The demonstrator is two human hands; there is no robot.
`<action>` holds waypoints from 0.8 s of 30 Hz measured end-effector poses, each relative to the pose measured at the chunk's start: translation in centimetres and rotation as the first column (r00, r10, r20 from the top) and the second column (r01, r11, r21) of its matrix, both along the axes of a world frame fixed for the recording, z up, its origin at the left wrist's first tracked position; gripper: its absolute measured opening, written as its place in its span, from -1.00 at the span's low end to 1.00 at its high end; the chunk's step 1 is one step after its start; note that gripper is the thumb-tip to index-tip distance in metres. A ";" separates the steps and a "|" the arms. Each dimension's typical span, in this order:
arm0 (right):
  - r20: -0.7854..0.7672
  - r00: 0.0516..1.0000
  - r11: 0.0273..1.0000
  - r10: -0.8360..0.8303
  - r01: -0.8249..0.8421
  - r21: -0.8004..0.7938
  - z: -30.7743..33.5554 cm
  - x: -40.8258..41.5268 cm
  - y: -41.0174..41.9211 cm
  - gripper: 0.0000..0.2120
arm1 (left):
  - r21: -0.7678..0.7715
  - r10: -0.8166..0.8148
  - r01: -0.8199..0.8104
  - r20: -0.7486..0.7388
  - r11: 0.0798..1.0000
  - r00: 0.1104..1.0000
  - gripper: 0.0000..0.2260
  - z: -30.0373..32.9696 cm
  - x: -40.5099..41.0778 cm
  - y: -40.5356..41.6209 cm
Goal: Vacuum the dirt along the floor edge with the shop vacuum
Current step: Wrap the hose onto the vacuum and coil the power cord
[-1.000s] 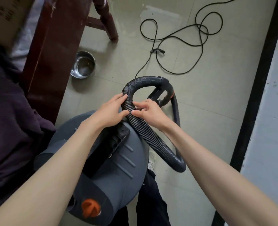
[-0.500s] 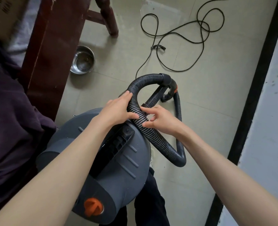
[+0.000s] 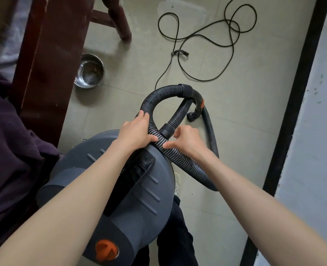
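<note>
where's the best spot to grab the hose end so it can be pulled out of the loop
Probably the smooth black cuff where the ribbed hose ends, taken from the right side with the right hand, which is already beside it. The cuff is rigid and ribless, so fingers can likely wrap it firmly. The left hand holds the crossing hose run on the other side, leaving the right approach free.

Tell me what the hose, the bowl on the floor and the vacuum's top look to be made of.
Hose: black flexible plastic, likely; close ribs, and it bends into a loop.
Bowl: metal, probably stainless steel; shiny silver with mirror-like reflections.
Vacuum's top: grey moulded plastic, matt, with raised ribs and an orange knob.
</note>
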State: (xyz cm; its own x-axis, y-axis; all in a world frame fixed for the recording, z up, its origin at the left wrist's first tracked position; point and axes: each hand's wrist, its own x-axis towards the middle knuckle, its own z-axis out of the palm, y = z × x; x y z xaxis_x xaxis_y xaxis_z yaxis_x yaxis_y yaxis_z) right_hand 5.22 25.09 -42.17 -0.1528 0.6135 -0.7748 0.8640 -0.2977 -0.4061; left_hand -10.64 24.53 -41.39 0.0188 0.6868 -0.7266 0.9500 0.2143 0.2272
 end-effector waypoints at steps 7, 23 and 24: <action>0.019 1.000 0.999 0.023 -0.023 -0.033 -1.4 0.1 0.3 -0.59 | -0.011 -0.034 0.033 -0.080 0.999 0.996 -0.39 -1.5 0.5 0.7; 0.107 0.975 0.942 0.197 -0.219 0.254 8.1 4.3 -1.3 -0.41 | 0.335 -0.034 0.049 -0.050 0.941 0.998 -0.40 8.3 1.0 -3.4; 0.156 0.966 0.912 0.206 -0.248 0.327 9.8 5.1 -1.5 -0.38 | 0.386 -0.039 0.057 -0.053 0.921 0.998 -0.40 10.1 1.3 -3.6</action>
